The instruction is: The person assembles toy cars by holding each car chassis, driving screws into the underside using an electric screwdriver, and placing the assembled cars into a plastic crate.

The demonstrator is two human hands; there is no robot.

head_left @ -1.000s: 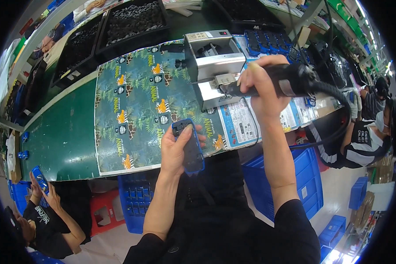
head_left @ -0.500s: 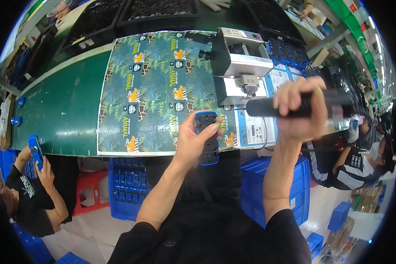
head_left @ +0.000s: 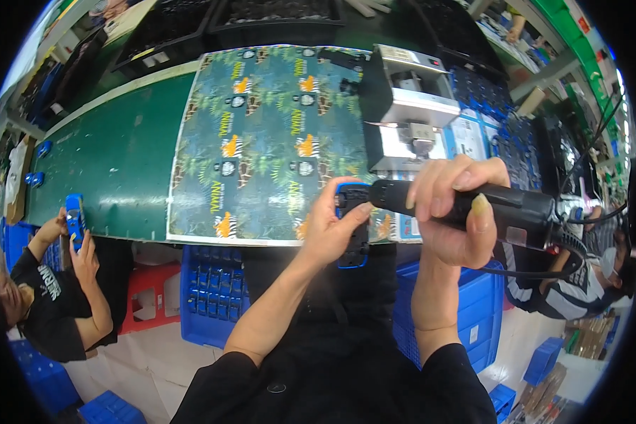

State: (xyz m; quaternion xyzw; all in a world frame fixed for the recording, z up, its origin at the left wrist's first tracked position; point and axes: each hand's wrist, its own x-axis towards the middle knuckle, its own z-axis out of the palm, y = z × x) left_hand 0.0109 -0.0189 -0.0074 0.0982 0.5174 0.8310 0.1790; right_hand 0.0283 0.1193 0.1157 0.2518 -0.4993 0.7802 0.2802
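My left hand (head_left: pixel 338 225) is closed round a toy car (head_left: pixel 355 256) with a blue rim, its black underside facing up, at the front edge of the table. A black electric screwdriver (head_left: pixel 512 212) lies nearly level in the grip of my right hand (head_left: pixel 454 208), fingers over the top and thumb along the near side. Its narrow end points left and meets the car's underside beside my left thumb. Whether a bit touches a screw is too small to see. A cable leaves the tool's right end.
Behind my right hand stands a metal screw-feeder machine (head_left: pixel 418 106). Printed sheets (head_left: pixel 261 148) cover the green table (head_left: pixel 113 162). Blue crates (head_left: pixel 215 293) stand below on both sides. At the left, a co-worker holds a blue toy car (head_left: pixel 75 218); another person sits at the right.
My right hand has swung the screwdriver down and leftward until its end reaches the toy car. My left hand still holds the car; the whole view has shifted slightly.
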